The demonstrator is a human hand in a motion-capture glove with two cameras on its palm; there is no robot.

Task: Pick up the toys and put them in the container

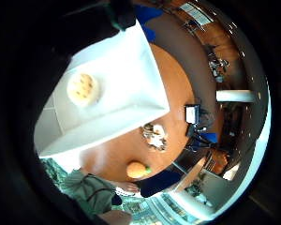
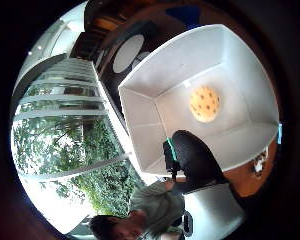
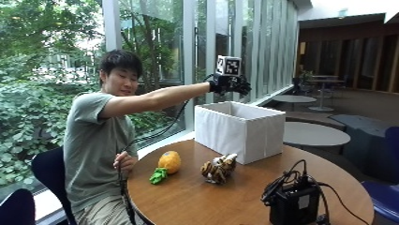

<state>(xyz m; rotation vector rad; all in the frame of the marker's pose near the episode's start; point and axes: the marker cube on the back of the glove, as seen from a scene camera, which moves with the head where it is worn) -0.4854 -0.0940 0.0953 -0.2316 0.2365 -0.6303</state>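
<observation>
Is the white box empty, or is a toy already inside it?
Not empty. The box holds one round cookie toy on its floor; the pineapple and tiger lie on the table.

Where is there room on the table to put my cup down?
Bare wood lies in front of the tiger toy, between the orange toy and the black device. It is crowded beside the white container, where both toys sit.
</observation>
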